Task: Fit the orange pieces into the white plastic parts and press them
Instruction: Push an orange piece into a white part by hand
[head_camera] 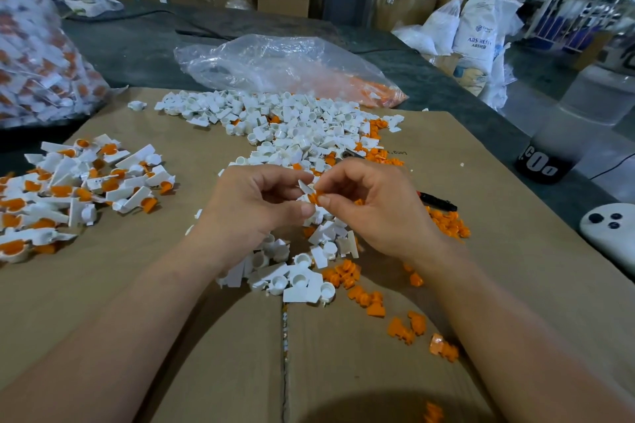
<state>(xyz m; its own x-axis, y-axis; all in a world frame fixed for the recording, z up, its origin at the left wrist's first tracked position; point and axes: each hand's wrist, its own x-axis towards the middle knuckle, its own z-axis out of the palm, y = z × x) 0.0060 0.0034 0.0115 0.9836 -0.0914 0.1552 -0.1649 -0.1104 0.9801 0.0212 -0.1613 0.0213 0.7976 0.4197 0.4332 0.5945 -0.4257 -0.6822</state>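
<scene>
Held in the left hand (261, 206), fingers curled round it: one white plastic part (305, 186), lifted above the cardboard (171, 285). Pinched in the right hand (371, 209), between thumb and forefinger: one orange piece (314, 198), touching the white part at the lower side. Probably not yet seated, judging from the orange still showing outside; impossible to tell how deep.

Just under the grip: loose white parts (302, 271). To the right of the grip and below it: scattered orange pieces (446, 223). Well to the left of the grip: a pile of fitted parts (68, 189), white with orange inside. Beyond the grip: the big heap of white parts (292, 127).

Possible trouble from here:
- Pressing with the orange piece tilted, and so jamming it or bending the thin white flap.
- Losing the small piece from the fingertips and dropping it among the loose ones underneath; harmless, but slow to find again.
- Pressing too lightly, and then putting a half-fitted part on the left pile.

Safer to line up first, then to press straight.
</scene>
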